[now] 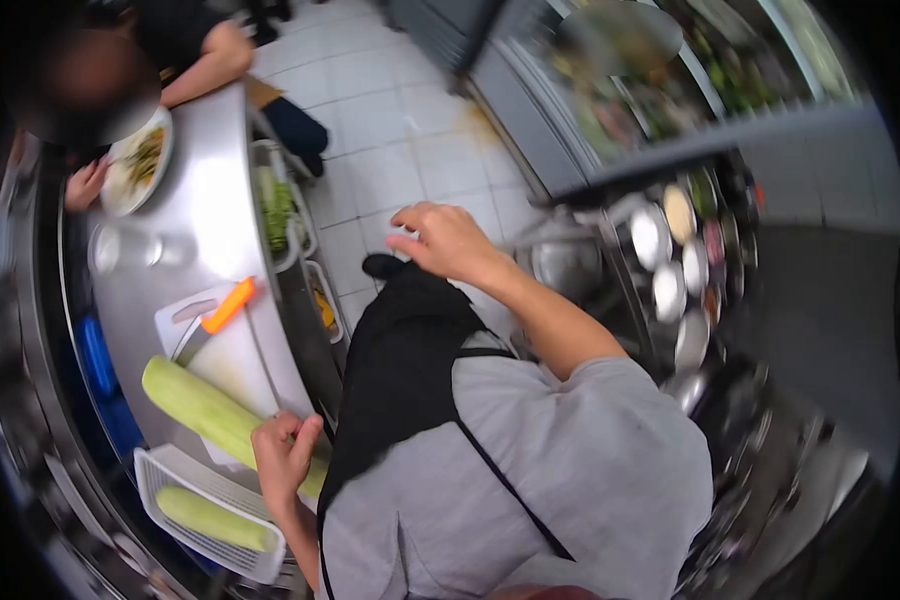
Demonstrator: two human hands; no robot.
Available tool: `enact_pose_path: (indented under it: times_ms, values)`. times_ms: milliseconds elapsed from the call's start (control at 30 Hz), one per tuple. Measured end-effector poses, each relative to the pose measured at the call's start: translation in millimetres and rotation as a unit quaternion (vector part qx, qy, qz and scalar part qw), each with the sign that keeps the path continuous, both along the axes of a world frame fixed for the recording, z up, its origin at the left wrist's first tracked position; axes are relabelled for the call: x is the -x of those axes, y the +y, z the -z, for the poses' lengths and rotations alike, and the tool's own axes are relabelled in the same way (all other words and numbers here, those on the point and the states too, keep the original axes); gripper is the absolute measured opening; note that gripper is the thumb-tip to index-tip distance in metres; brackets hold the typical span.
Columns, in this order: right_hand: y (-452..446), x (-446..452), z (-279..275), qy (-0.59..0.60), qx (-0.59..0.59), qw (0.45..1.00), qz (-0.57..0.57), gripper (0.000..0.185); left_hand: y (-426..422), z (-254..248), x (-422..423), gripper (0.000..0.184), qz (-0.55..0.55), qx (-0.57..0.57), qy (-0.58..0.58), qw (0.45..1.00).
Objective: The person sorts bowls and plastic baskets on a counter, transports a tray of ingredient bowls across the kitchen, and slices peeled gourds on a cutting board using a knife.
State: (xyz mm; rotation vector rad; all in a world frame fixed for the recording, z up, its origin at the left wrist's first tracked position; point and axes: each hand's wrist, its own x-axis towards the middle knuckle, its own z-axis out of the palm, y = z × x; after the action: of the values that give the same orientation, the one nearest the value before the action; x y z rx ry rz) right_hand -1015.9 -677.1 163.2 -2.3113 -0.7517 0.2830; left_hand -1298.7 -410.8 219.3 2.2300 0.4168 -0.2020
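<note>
A long pale-green gourd (pixel 195 400) lies slantwise across a white cutting board (pixel 232 362) on the steel counter. My left hand (pixel 284 456) is over the gourd's near end, its fingers curled and the thumb raised; whether anything is inside them is hidden. On the board's far part rests a knife with an orange handle (pixel 230 305), its blade toward the gourd. My right hand (pixel 442 240) is out above the floor, away from the counter, with bent fingers apart and nothing in it. A second pale gourd (pixel 215 518) sits in a white slotted basket (pixel 260 572) beside the board.
Across the steel counter (pixel 215 150), another person leans near a plate of food (pixel 140 165). A clear container (pixel 120 248) stands on the counter. Bins of greens (pixel 282 215) sit below its edge. At right are a glass-front fridge (pixel 530 120) and several seasoning bowls (pixel 652 238).
</note>
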Motion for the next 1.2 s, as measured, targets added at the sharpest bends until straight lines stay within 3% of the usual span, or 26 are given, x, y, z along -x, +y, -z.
enact_pose_path:
  times_ms: [167, 233, 267, 300, 367, 433, 467, 567, 600, 667, 733, 800, 867, 967, 1000, 1067, 1200]
  values:
    - [-126.6, 105.3, 32.7, -0.027, 0.04, 0.965, 0.259, 0.031, -35.0, -16.2, -63.0, 0.042, 0.234, 0.028, -0.059, 0.97]
    - [-169.9, 142.2, 54.5, 0.0, 0.028, 0.926, 0.377, 0.03, -62.1, -28.2, -89.8, 0.04, 0.324, 0.051, -0.102, 0.939]
    - [-189.1, 158.4, 66.3, 0.029, 0.023, 0.896, 0.442, 0.03, -69.3, -29.1, -106.0, 0.03, 0.392, 0.024, -0.087, 0.915]
    - [-206.5, 172.8, 76.6, 0.086, -0.071, 0.838, 0.535, 0.031, -86.7, -29.3, -118.9, 0.027, 0.419, 0.048, -0.104, 0.901]
    - [-237.6, 194.1, 94.4, 0.19, -0.26, 0.67, 0.669, 0.034, -131.5, -25.3, -141.2, 0.024, 0.465, 0.095, -0.134, 0.87]
    - [-272.1, 207.7, 112.0, 0.179, -0.389, 0.534, 0.729, 0.038, -176.4, -6.0, -165.9, 0.037, 0.497, 0.14, -0.123, 0.847]
    - [-286.6, 210.9, 116.1, 0.173, -0.449, 0.458, 0.747, 0.042, -202.2, 5.7, -177.9, 0.044, 0.489, 0.199, -0.073, 0.846]
    - [-323.5, 212.5, 112.8, 0.118, -0.569, 0.313, 0.751, 0.053, -287.7, 58.0, -215.2, 0.061, 0.442, 0.365, 0.082, 0.815]
    - [-344.4, 217.8, 129.0, 0.121, -0.606, 0.316, 0.72, 0.06, -316.5, 73.1, -226.4, 0.065, 0.405, 0.401, 0.127, 0.812]
    - [-358.6, 212.4, 110.6, 0.107, -0.641, 0.282, 0.706, 0.064, -374.8, 98.9, -248.6, 0.074, 0.325, 0.466, 0.213, 0.795]
    - [-386.2, 212.7, 121.9, 0.125, -0.705, 0.242, 0.655, 0.07, -429.3, 130.2, -268.5, 0.079, 0.185, 0.497, 0.282, 0.799]
    - [-397.2, 209.8, 112.7, 0.132, -0.719, 0.229, 0.643, 0.056, -472.2, 132.6, -275.6, 0.084, 0.07, 0.498, 0.297, 0.812]
    - [-402.2, 204.1, 98.2, 0.142, -0.725, 0.195, 0.645, 0.039, -495.8, 126.7, -275.3, 0.083, 0.052, 0.515, 0.271, 0.811]
    - [-396.9, 200.1, 93.2, 0.103, -0.703, 0.225, 0.666, 0.026, -502.4, 126.7, -272.5, 0.076, 0.046, 0.519, 0.253, 0.815]
    - [-395.8, 196.3, 84.6, 0.091, -0.697, 0.209, 0.68, 0.019, -500.1, 134.9, -278.7, 0.074, 0.059, 0.524, 0.252, 0.811]
    - [-398.3, 197.9, 88.0, 0.09, -0.694, 0.216, 0.681, 0.021, -499.6, 139.4, -281.0, 0.065, 0.063, 0.523, 0.251, 0.812]
    - [-397.7, 196.3, 88.5, 0.083, -0.694, 0.225, 0.679, 0.023, -499.5, 141.1, -282.5, 0.064, 0.086, 0.561, 0.239, 0.788]
